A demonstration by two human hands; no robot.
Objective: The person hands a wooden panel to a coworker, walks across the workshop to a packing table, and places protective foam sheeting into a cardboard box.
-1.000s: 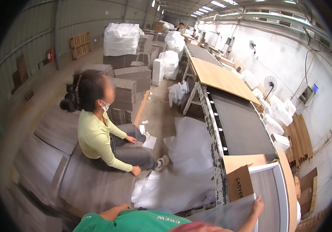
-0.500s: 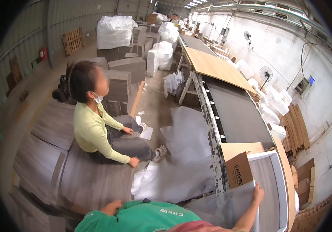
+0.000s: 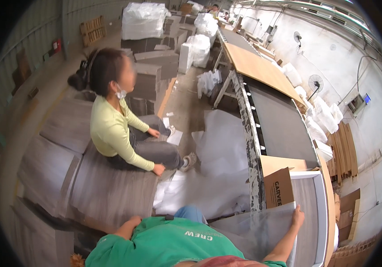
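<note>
Grey and white-edged, a flat panel point(image 3: 266, 227) meets the right hand's point(image 3: 298, 216) grip.

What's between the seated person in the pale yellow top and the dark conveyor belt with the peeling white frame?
In the head view, rumpled white sheeting lies over the grey floor between that person and the conveyor belt.

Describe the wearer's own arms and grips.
Green sleeves leave the forearms bare; the left sleeve bears a small pale mark. The green shirt has white lettering. The left grip and right grip show no gloves.
</note>
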